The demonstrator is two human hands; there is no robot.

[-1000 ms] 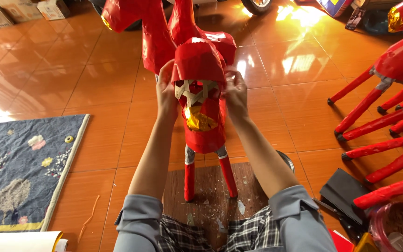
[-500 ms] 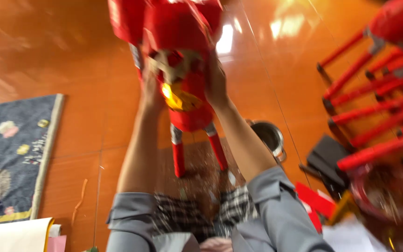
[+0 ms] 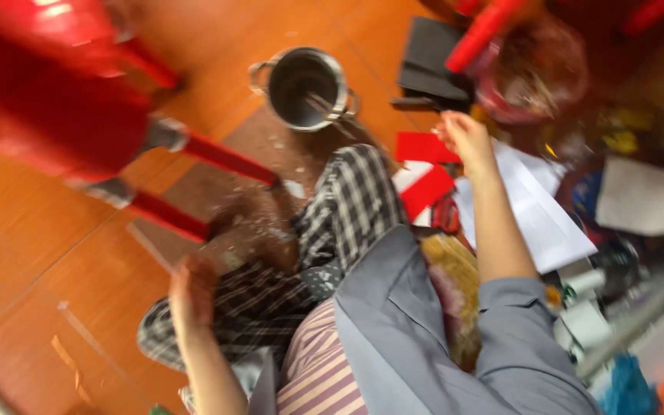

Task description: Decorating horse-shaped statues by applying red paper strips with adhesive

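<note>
Head view, tilted and blurred by motion. Steel pot with two side handles stands on the orange tiled floor, just beyond the person's checked trouser knee; thin sticks lean inside it, and what else it holds cannot be made out. Farther right a round, clear reddish tub sits among clutter, its contents too smeared to name.

Right hand reaches out over a pile of red paper pieces and white sheets lying beside the right leg; its fingers are loosely curled and seem to hold nothing, though blur leaves that uncertain. Left hand hangs low by the left thigh, fingers bent, apart from the figure; whether it grips anything I cannot tell.

Big red figure fills the upper left, tilted, its two red legs with grey joints pointing down to a brown board speckled with white scraps. No hand touches it.

A black folded sheet lies beyond the pot, a red rod crosses above it, and white rolls, a grey sheet and blue and orange stuff crowd the right edge.
</note>
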